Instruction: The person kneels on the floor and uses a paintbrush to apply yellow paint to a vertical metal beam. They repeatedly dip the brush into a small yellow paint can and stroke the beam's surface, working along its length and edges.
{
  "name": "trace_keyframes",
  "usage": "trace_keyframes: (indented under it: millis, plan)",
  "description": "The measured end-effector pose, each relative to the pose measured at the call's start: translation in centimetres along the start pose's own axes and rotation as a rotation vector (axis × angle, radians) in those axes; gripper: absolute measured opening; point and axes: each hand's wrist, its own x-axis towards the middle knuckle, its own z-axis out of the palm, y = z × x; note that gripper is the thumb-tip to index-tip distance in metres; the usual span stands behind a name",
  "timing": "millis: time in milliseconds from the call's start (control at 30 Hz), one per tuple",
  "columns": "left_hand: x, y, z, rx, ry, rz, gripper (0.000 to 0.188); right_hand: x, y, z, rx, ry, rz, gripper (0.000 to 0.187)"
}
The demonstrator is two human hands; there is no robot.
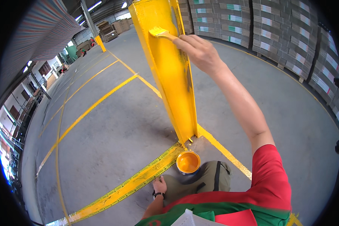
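Note:
My right hand (pixel 200 52) is closed around the wooden handle of a paintbrush (pixel 160 32). Its yellow-coated bristles lie against the inner face of a steel column (pixel 171 83), high up on it. Wet-looking yellow paint covers most of that face, with darker patches along the right flange. Low at my left knee, my left hand (pixel 160 185) rests with its fingers loosely extended and nothing seen in them. An open can of yellow-orange paint (pixel 188 162) stands on the floor at the foot of the column, close to my knees.
A wide yellow floor stripe (pixel 139 175), edged with patterned tape, runs lower left from the column. Another yellow line (pixel 224 150) goes to the lower right. Stacked flat cardboard (pixel 286 34) lines the right side. A yellow-based post (pixel 100 43) and distant people are at the back left.

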Motion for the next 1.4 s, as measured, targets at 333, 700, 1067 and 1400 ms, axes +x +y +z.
trace_keyframes:
  millis: [333, 700, 1067, 1400]
  plan:
    - [-0.1, -0.2, 0.3, 0.01, -0.028, -0.029, 0.043, 2.8, 1.1, 2.4, -0.047, 0.051, 0.014, 0.041]
    - [-0.1, 0.1, 0.1, -0.004, 0.032, 0.045, 0.039, 2.5, 1.8, 1.5, -0.072, 0.132, 0.07, 0.038]
    - [-0.1, 0.5, -0.4, 0.022, -0.018, 0.03, 0.041, -2.0, -0.8, -1.6, 0.077, 0.077, -0.023, 0.05]
    - [-0.2, 1.1, -0.4, 0.088, -0.027, -0.001, 0.041, -9.9, -5.2, 1.9, 0.072, -0.158, 0.1, 0.05]
